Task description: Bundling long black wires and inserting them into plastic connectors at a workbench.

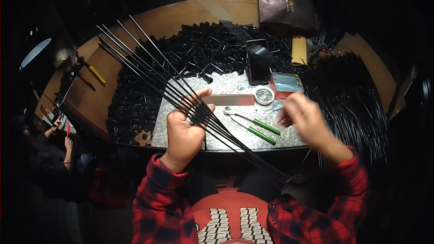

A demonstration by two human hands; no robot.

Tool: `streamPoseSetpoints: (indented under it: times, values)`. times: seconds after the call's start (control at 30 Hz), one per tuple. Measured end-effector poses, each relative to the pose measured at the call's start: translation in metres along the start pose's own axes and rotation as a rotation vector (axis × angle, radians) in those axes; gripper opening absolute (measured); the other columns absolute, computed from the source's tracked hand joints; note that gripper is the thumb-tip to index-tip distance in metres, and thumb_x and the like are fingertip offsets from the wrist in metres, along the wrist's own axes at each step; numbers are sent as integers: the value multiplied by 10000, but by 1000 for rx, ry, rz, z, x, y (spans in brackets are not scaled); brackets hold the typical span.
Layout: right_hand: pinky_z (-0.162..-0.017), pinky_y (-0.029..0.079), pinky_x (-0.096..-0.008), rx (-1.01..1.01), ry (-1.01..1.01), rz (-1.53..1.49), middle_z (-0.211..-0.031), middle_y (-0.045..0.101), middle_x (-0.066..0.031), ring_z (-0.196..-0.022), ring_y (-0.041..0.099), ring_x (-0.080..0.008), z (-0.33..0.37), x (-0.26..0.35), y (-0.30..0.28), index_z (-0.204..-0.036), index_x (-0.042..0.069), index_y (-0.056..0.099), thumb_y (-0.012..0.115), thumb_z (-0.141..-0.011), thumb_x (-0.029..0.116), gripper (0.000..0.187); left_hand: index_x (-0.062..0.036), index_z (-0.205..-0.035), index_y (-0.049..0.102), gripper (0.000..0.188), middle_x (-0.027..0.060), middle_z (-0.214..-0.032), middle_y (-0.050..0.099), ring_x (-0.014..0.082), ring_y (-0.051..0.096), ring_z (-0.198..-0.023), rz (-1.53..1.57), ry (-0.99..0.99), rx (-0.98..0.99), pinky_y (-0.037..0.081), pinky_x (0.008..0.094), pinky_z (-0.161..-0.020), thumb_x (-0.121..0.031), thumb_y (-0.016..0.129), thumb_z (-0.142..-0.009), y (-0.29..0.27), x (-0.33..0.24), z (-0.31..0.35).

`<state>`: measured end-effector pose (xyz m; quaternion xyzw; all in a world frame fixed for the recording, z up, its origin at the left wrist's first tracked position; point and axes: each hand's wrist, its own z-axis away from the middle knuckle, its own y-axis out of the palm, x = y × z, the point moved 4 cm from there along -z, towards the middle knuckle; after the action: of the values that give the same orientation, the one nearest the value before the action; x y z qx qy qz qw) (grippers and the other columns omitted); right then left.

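Observation:
Several thin black rods point(174, 81) are gripped in my left hand point(185, 131), fanned out and slanting from upper left down to lower right, past the table edge. My right hand point(305, 119) is raised over the right side of a grey speckled board point(212, 141); its fingers are curled and smeared by motion, so I cannot tell whether they hold anything. Between the hands lie green-handled pliers point(257, 127). Above them are a flat metal bar point(235, 100) and a round white tub point(264, 95) of tiny metal pieces. A red tray point(285, 95) with thin pale strips sits behind my right hand.
Small black tubular parts point(194, 40) are heaped along the back and left. A phone point(257, 61) stands upright, near a yellow box point(299, 50) and a dark paper bag point(285, 4). More thin rods point(357, 108) pile up at right. Another person's hand point(68, 144) shows far left.

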<state>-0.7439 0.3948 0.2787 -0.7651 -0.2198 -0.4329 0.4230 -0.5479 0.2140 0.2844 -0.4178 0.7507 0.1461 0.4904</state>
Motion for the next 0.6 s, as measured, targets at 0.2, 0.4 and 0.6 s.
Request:
streamPoseSetpoints:
  times: [0.2, 0.4, 0.6]
  values:
    - [-703, 496, -320, 298, -179, 22, -843, 630, -127, -760, 626, -213, 28, 23, 82, -1039, -1, 547, 443, -978, 105, 161, 45, -1158, 583, 302, 107, -1091, 657, 169, 599, -1055, -45, 195, 87, 432, 295, -952, 24, 602, -858, -2, -5, -4]
    - [-754, 484, -276, 555, 207, -443, -964, 626, -85, -833, 583, -106, 46, -9, 115, -1275, -8, 438, 499, -978, 211, 374, 44, -1062, 628, 209, 88, -904, 693, 125, 639, -865, 99, -12, 122, 492, 261, -813, -35, 619, -869, -15, 6, -8]
    - [-811, 494, -289, 499, 82, -441, -984, 599, -105, -912, 594, -144, 57, -20, 133, -1299, -3, 398, 523, -974, 239, 424, 38, -1006, 669, 227, 50, -816, 692, 74, 616, -731, 124, -40, 163, 494, 232, -668, -137, 674, -861, -18, 22, -56]
